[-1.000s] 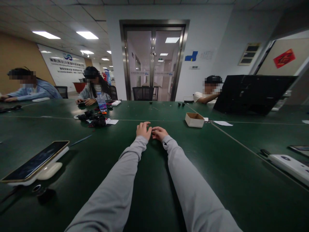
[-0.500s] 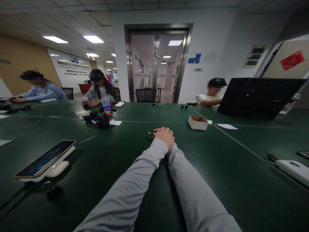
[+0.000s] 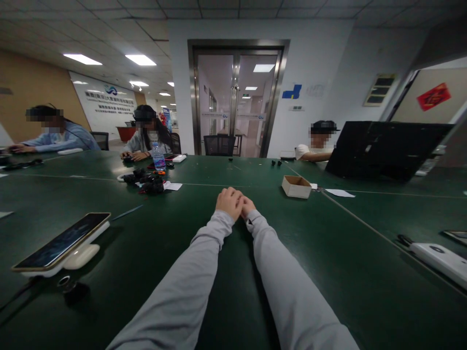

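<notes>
head | left hand (image 3: 229,202) over right hand (image 3: 247,206), grips curled, contents hidden | smooth green table (image 3: 328,253)

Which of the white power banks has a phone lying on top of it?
The left power bank, under the phone; the right power bank lies bare.

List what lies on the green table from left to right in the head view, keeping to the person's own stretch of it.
Phone on a white stand → blue pen → left hand → right hand, touching the left → small cardboard box → white paper slip → white device.
</notes>
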A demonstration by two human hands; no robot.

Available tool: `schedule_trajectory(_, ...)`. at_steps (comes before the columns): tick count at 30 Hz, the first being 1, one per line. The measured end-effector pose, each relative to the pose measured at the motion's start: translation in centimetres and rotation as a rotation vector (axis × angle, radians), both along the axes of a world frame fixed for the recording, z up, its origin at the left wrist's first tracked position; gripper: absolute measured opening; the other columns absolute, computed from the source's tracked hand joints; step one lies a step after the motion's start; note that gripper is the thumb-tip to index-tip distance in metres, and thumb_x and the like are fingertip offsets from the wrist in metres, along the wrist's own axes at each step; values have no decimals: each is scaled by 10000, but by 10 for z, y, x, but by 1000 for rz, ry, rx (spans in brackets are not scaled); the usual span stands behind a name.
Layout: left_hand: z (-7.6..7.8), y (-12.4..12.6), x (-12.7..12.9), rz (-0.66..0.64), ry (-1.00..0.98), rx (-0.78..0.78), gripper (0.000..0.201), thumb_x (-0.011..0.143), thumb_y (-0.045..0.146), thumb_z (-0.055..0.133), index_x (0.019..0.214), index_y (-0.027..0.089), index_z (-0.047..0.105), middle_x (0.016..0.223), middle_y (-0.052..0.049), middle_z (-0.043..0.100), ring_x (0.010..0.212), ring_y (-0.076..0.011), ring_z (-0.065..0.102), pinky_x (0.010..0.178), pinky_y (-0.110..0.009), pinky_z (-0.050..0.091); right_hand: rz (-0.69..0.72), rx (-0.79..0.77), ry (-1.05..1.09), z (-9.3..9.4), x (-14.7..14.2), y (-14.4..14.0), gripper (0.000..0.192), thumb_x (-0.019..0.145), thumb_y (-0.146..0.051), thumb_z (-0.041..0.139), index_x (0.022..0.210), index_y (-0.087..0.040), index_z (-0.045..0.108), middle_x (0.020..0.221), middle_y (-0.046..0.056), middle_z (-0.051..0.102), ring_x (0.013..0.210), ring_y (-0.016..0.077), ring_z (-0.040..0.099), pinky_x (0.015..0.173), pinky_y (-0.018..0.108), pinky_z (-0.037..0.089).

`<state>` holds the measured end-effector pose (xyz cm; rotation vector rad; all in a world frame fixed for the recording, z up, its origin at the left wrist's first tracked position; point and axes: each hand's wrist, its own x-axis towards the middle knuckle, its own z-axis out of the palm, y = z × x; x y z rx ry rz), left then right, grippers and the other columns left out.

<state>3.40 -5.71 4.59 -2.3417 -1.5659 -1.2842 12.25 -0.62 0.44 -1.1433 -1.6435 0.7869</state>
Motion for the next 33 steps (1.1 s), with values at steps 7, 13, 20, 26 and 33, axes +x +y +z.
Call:
schedule_trajectory(7,-52,56,-40,-54,-633,-444,215,759,177,467,947,178,573,836,-24,606,744,-115,567,749,-255,446,74,-361,632,-4,8,3,236,647,7,607,798,-166,554,521,-51,551,440,104,582,450,219,526)
schedule_trajectory(13,-50,47,-33,-116,-580,-463,246,769,138,438,964,194,577,770,5,601,560,-72,541,620,-205,458,121,-374,629,-5,9,3,207,643,-16,625,777,-159,557,541,-35,573,434,100,577,468,227,529)
schedule_trajectory(20,-44,42,-36,-7,-427,-428,245,835,257,372,864,214,612,628,15,592,538,-95,536,600,-218,423,204,-388,613,-5,10,1,200,641,-17,629,773,-155,569,565,-26,603,460,102,599,468,213,534)
schedule_trajectory(26,-46,46,-37,-24,-478,-462,325,838,380,349,819,205,622,594,12,587,504,-100,526,564,-222,417,225,-403,610,-2,11,-1,209,639,-14,628,777,-157,564,593,-23,615,479,103,605,494,226,542)
schedule_trajectory(33,-46,48,-36,-152,-588,-512,208,778,241,423,867,189,603,511,33,521,493,-90,504,530,-195,402,193,-403,626,-1,11,-2,203,650,-3,611,773,-156,558,592,-10,620,490,108,610,506,218,530)
